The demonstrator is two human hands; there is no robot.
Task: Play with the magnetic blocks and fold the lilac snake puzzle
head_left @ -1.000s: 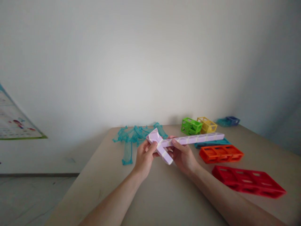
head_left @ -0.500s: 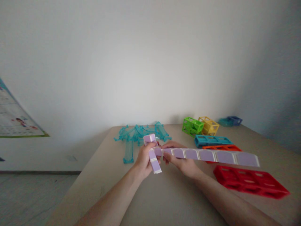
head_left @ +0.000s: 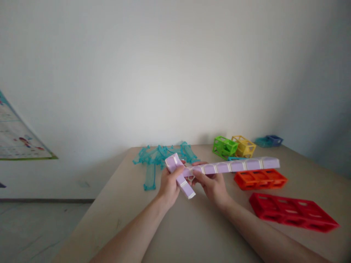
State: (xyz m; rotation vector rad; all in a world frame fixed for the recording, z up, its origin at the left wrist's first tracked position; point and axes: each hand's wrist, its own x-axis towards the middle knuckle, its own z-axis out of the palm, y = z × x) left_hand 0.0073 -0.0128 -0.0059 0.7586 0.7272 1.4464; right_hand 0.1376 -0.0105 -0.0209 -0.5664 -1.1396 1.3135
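Both my hands hold a lilac T-shaped piece above the beige table [head_left: 192, 226]. My left hand [head_left: 168, 184] is closed round the short cross piece [head_left: 179, 175], thumb on top. My right hand [head_left: 211, 184] is closed on the near end of the long lilac bar [head_left: 236, 166], which reaches out to the right over the orange block. The bar is made of several square cells and lies nearly level.
A heap of clear teal track pieces [head_left: 159, 157] lies behind my hands. On the right are an orange frame block [head_left: 260, 179], a long red one [head_left: 293, 215], a green cube [head_left: 225, 147], a yellow cube [head_left: 244, 146] and blue pieces [head_left: 268, 140]. A poster [head_left: 16, 135] hangs at left.
The long lilac bar has swung: its far end dropped toward me half a second ago and has now risen back, showing its side. My hands stayed in place.
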